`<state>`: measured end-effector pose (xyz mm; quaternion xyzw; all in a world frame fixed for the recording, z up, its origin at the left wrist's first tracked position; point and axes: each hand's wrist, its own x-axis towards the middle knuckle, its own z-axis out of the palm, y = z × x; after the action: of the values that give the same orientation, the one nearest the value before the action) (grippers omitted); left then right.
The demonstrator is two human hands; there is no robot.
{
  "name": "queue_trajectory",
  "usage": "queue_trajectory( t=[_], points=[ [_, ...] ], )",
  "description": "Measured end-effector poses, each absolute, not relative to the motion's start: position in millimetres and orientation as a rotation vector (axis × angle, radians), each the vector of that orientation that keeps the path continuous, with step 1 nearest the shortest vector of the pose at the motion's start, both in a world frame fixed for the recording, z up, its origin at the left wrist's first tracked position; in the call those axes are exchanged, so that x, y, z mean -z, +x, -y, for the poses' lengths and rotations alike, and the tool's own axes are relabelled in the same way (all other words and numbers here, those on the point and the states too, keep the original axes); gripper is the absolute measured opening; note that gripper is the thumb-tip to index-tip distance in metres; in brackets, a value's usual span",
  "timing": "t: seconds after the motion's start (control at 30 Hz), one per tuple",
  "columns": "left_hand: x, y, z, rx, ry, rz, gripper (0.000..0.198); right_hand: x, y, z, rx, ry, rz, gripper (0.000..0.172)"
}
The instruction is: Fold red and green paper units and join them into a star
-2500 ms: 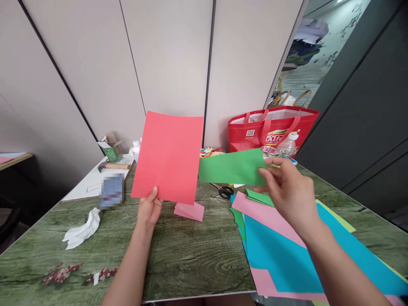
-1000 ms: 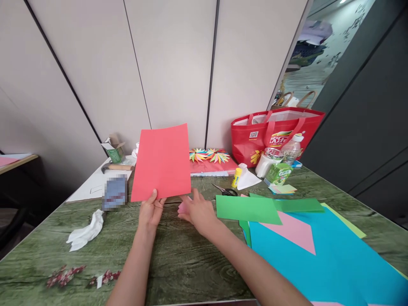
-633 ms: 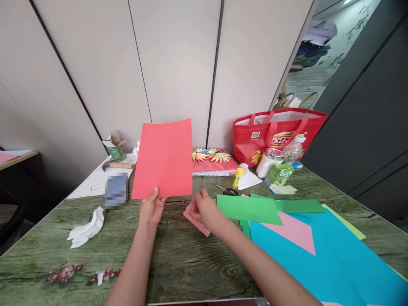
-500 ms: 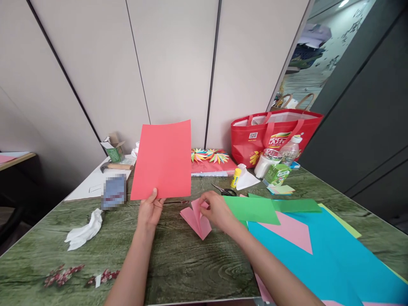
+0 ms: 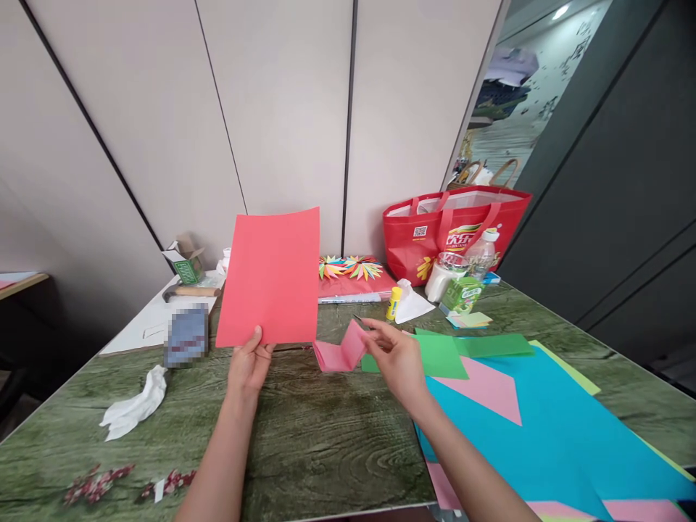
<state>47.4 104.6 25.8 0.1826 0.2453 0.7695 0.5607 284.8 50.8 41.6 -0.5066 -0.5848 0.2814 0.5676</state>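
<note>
A red sheet of paper [image 5: 272,275] stands upright in my left hand [image 5: 250,362], its lower edge pinched between thumb and fingers. To the right of it, my right hand [image 5: 399,359] grips the right side of a folded pink paper [image 5: 341,351], which shows creases and a raised flap. Part of that pink paper is hidden by my fingertips. Close behind my right hand lie green papers [image 5: 440,355]. Black scissors are mostly covered by the hand, with only a tip showing.
Large blue sheets [image 5: 533,435] and a pink piece [image 5: 492,388] spread over the table's right side. Behind them are a glue stick [image 5: 394,304], a green box [image 5: 461,296], a jar and a red bag [image 5: 407,239]. At left lie crumpled tissue [image 5: 135,402] and a hammer [image 5: 190,291].
My right hand has turned and shifted slightly right, and the folded pink paper has tilted and opened sideways. The red sheet stays in my left hand. The whole view has shifted a little.
</note>
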Motion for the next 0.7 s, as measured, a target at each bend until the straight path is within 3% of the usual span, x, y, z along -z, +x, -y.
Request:
queue_trajectory(
  t=[0.2,0.33,0.43,0.6,0.7],
  points=[
    [-26.4,48.3,-104.6,-1.804,0.41,-0.589,0.039,-58.2,278.1,-41.6,-0.384,-1.246,1.466,0.018],
    [-28.0,48.6,-104.0,-1.804,0.395,-0.583,0.039,-47.6,279.7,-49.2,-0.48,-1.261,1.478,0.013],
    [-29.1,48.9,-103.7,-1.807,0.372,-0.585,0.041,-26.7,284.4,-57.1,-0.686,-1.263,1.456,0.021],
    [-30.5,49.3,-103.5,-1.796,0.328,-0.59,0.04,-2.6,292.3,-55.4,-0.642,-1.392,1.507,0.057],
    [-31.2,49.7,-103.3,-1.794,0.32,-0.583,0.04,-3.8,290.7,-47.8,-0.598,-1.369,1.636,0.059]
  ],
)
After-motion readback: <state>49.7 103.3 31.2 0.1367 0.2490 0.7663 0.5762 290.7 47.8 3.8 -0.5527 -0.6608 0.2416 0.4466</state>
